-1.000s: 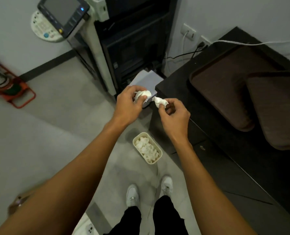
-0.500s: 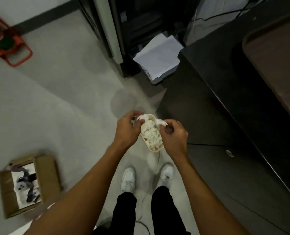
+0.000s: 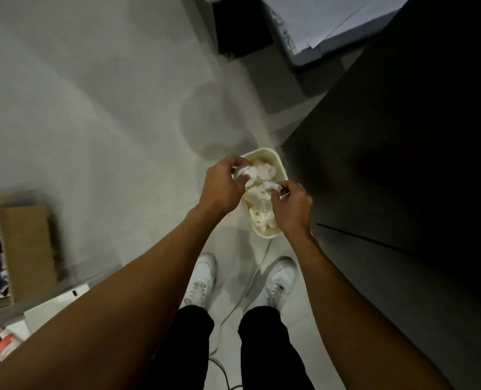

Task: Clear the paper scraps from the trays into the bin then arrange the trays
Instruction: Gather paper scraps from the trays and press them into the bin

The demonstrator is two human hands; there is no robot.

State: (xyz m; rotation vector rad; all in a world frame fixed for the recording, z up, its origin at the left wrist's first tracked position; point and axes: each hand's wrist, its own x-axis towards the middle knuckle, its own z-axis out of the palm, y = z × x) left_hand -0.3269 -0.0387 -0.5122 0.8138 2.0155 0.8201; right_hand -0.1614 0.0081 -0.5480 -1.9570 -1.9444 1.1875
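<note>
A small cream bin [image 3: 273,157] stands on the floor beside the dark cabinet, filled with crumpled white paper [image 3: 261,212]. Both my hands hover right over it. My left hand [image 3: 223,185] pinches a crumpled paper scrap [image 3: 246,172] above the bin's left side. My right hand [image 3: 291,205] pinches another scrap [image 3: 273,187] over the bin's right side. The trays are out of view.
The dark cabinet [image 3: 402,164] fills the right side, its front close to the bin. A stack of white paper [image 3: 312,21] lies at the top. An open cardboard box [image 3: 16,249] sits on the floor at left. My white shoes [image 3: 202,280] stand just behind the bin, with a cable [image 3: 247,288] between them.
My view has tipped down from the cabinet top and trays to the floor. Both hands have come down with their scraps from beside the cabinet to just above the bin.
</note>
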